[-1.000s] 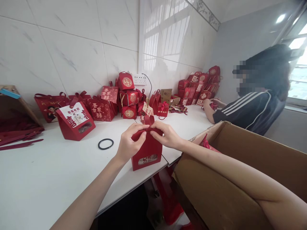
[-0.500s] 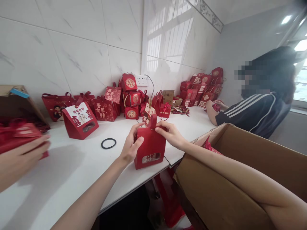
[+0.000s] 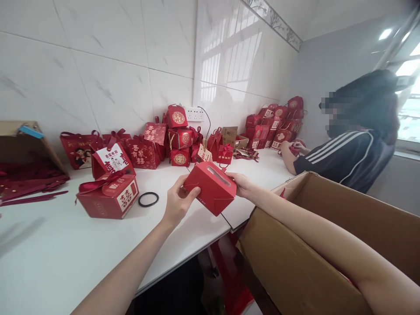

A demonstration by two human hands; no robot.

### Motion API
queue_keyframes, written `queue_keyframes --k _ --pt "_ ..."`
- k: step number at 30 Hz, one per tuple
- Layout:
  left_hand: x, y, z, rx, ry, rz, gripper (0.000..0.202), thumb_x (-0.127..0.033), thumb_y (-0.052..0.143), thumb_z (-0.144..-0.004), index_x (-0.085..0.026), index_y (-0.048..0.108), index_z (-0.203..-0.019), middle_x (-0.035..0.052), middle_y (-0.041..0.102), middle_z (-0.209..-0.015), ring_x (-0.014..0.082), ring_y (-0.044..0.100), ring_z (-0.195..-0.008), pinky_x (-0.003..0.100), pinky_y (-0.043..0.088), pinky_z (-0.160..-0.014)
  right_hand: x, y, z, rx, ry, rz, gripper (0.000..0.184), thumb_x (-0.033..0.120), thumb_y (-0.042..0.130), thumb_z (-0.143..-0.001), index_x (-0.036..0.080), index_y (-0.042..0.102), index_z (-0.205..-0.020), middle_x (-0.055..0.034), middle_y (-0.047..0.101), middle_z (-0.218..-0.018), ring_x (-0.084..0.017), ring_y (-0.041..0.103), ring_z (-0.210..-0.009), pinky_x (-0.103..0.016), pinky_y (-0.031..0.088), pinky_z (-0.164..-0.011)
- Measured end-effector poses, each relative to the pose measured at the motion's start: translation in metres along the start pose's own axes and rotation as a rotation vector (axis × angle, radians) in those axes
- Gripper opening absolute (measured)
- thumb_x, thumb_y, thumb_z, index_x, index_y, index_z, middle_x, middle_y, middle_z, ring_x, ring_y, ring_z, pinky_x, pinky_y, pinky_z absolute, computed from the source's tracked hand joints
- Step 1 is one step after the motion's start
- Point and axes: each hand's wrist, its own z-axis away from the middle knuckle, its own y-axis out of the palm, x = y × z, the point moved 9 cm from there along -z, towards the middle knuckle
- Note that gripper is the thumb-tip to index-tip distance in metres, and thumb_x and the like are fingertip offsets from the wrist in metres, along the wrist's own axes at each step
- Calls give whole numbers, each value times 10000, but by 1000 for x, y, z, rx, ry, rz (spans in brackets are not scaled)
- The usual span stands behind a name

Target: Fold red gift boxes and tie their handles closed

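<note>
Both my hands hold a red gift box [image 3: 211, 188], raised and tipped over so that its clear window strip faces up and its base is turned toward me. My left hand [image 3: 180, 197] grips its left side, thumb on the near face. Around its far right edge my right hand [image 3: 239, 184] is closed, its fingers partly hidden behind the box. Left of my hands lies a black ring-shaped band [image 3: 148, 199]. Beyond that band sits a red ribbon-tied box [image 3: 108, 199] with a white panel, in front of another red box with a cartoon label [image 3: 113, 161].
A big open carton [image 3: 278, 253] stands at the right, under my right forearm. Red gift boxes [image 3: 179, 135] line the wall, with more stacked [image 3: 275, 124] farther right. Another person [image 3: 348, 148] handles a red item there. An open carton [image 3: 29, 162] with dark red ribbons lies at left.
The box in my hands has been lifted and tipped from upright. At left, another person's hand has set down the ribbon-tied box and withdrawn almost out of view.
</note>
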Motion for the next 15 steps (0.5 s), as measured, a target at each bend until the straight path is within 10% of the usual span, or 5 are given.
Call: queue_keyframes --k 7,11,15 --pt "34 5 4 64 -260 120 528 -577 572 -731 -193 541 -1092 108 546 -1221 260 576 -1034 350 494 -806 24 -7 5 -69 -299 42 115 137 549 -781 209 512 -862 25 631 -710 -117 598 -609 -211 482 -549" --pt "55 25 16 158 -518 191 657 -419 737 -630 -202 435 -1172 106 587 -1172 230 620 -952 351 514 -796 48 1 17 0 -579 176 314 346 638 -725 233 489 -979 7 628 -827 -142 603 -710 -243 488 -593" --pt "60 22 21 -50 -613 430 405 -431 635 -727 -182 507 -1019 73 668 -996 189 650 -812 295 535 -681 49 3 32 -16 -512 288 440 540 511 -770 229 456 -1077 -67 547 -1165 -186 563 -999 -276 488 -711"
